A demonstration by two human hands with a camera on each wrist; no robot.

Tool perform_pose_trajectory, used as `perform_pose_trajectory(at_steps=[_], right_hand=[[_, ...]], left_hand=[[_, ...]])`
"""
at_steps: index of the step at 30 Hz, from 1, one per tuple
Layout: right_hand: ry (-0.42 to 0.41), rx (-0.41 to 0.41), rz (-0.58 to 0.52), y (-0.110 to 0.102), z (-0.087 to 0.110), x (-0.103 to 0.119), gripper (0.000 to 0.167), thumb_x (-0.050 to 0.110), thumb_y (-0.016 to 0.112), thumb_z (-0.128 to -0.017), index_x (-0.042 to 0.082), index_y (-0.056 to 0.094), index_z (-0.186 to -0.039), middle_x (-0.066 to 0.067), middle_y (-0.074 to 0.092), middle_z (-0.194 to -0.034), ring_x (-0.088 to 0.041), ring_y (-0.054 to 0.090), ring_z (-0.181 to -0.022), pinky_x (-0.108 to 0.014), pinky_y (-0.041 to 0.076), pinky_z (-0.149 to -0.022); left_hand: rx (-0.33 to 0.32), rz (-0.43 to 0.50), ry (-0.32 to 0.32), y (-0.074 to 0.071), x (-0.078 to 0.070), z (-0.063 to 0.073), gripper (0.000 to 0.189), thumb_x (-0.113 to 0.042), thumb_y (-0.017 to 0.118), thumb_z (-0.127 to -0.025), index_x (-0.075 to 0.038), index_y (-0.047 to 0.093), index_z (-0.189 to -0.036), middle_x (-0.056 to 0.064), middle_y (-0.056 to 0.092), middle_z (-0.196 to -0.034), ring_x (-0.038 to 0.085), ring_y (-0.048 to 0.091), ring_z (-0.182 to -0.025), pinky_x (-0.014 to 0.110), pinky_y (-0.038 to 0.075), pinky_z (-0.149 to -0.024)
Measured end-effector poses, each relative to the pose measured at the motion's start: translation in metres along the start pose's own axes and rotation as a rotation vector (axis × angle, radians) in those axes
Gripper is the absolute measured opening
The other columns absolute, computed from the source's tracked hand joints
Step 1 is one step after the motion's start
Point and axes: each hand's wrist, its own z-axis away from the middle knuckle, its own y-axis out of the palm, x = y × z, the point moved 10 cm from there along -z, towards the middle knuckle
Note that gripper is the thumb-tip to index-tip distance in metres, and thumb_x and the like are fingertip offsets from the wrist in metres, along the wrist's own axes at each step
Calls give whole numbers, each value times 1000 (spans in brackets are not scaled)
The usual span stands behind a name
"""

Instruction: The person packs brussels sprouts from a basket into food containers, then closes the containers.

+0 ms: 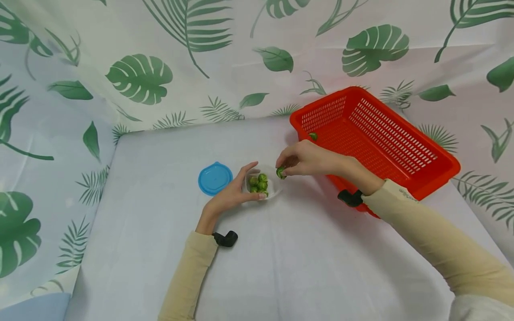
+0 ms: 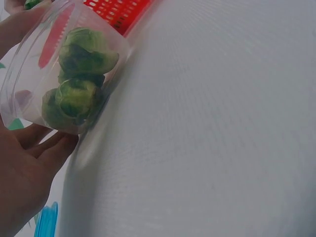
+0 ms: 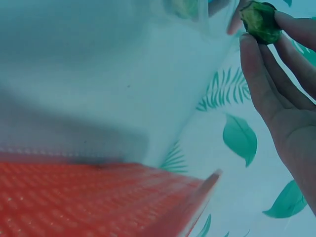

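My left hand [image 1: 230, 194] grips a clear plastic tub [image 1: 274, 187] on the table, thumb at its near side and fingers round the far side. Several Brussels sprouts [image 2: 79, 98] lie in the tub, seen through its wall in the left wrist view. Between thumb and fingertips, my right hand [image 1: 311, 159] pinches another Brussels sprout [image 3: 260, 22], just right of the tub's rim. A blue round lid [image 1: 215, 179] lies flat on the table, left of the tub and close to my left hand.
A red perforated plastic basket [image 1: 401, 129] stands at the right, below my right forearm. One more green sprout [image 1: 313, 136] shows inside its left end. The white table [image 1: 160, 258] is bordered by leaf-print cloth [image 1: 225, 58] at the back and sides.
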Motion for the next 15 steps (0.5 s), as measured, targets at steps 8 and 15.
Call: perform_pose_trajectory(at_steps=[8, 15], right_hand=[[-10, 46, 57, 15, -13, 5, 22, 6, 77, -91, 4, 76, -113, -5, 77, -102, -17, 73, -93, -36, 60, -89], [-102, 64, 132, 34, -21, 16, 23, 3, 79, -89, 1, 76, -112, -7, 77, -102, -18, 72, -91, -38, 60, -88]], left_hand=[[2, -1, 1, 0, 1, -1, 99, -34, 80, -90, -29, 16, -165, 2, 37, -162, 26, 27, -154, 60, 23, -122], [-2, -1, 7, 0, 1, 0, 99, -33, 81, -90, -29, 16, -165, 1, 38, -162, 26, 20, -157, 61, 21, -123]])
